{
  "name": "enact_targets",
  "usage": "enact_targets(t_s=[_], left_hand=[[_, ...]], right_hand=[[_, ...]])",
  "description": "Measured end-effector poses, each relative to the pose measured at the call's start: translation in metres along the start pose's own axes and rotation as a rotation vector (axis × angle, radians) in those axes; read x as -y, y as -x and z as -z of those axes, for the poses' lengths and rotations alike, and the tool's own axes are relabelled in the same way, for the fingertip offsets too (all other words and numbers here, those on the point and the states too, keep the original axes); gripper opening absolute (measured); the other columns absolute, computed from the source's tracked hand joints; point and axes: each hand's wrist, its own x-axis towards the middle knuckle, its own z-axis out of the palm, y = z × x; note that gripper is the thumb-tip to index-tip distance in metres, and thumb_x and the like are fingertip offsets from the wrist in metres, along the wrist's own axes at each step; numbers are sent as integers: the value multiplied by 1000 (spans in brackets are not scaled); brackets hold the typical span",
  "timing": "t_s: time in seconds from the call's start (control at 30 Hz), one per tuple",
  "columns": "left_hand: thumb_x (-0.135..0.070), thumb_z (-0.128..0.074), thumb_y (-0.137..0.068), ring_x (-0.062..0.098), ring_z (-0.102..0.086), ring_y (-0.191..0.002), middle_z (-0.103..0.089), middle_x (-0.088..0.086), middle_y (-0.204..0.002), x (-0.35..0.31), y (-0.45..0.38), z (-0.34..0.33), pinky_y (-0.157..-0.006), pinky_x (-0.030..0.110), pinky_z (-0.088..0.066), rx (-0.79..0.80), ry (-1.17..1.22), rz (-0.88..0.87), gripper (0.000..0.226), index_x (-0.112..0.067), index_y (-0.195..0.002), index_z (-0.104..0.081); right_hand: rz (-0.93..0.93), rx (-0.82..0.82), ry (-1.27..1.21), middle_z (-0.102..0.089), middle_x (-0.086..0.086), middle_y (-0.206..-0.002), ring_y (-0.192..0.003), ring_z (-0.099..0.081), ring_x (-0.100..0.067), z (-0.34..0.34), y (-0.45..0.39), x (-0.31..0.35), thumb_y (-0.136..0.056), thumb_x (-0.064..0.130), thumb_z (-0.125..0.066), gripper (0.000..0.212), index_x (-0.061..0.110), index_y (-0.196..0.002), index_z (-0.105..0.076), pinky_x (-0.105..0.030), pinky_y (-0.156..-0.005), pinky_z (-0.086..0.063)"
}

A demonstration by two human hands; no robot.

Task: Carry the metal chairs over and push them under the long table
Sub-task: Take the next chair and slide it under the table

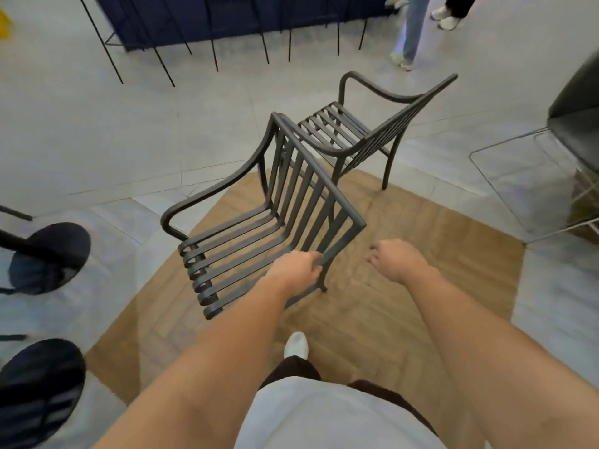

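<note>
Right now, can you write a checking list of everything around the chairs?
Surface: wooden floor patch set in pale tiles.
Job's things: near metal chair tilted; far metal chair upright behind it; navy-draped long table at the top.
Clutter: two dark round stools at left; black seat on a wire frame at right.
Hands: left hand grips the near chair's armrest; right hand relaxed, holding nothing.
Cables: nothing seen.
Surroundings: other people's legs at top right.

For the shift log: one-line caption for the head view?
Left hand grips near metal chair; right hand open beside it; second chair behind.
</note>
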Motion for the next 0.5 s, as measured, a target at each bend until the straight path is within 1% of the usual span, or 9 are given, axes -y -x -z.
enact_targets(t_s=[0.13, 0.27, 0.4, 0.5], left_hand=[[-40, -44, -107, 25, -63, -110, -66, 2, -127, -5, -43, 25, -91, 43, -57, 34, -67, 11, 43, -31, -149, -46], [-39, -44, -106, 27, -63, -115, -67, 5, -128, -12, -81, 41, -98, 48, -54, 41, -57, 60, 42, -29, -148, -48], [-38, -42, -108, 26, -63, -112, -67, 4, -123, -26, -114, 50, -96, 47, -54, 16, -53, 101, 43, -29, -149, -46], [-37, -42, -108, 28, -64, -111, -68, 5, -122, -38, -133, 49, -94, 48, -55, -29, -15, 174, 42, -27, -148, -47]], right_hand=[[-10, -29, -52, -64, -7, -131, -117, -59, -26, 24, -27, -3, -105, 38, -46, 41, 19, -139, -57, -36, -90, -47], [12, -47, -60, -65, -6, -126, -112, -60, -26, 45, -55, -17, -105, 38, -47, 36, 19, -133, -61, -35, -83, -45], [48, -39, -44, -65, -7, -126, -112, -60, -26, 62, -95, -43, -105, 40, -46, 38, 19, -133, -60, -36, -86, -46], [103, 2, 1, -65, -6, -125, -110, -60, -26, 77, -130, -65, -105, 40, -47, 37, 19, -132, -60, -36, -86, -47]])
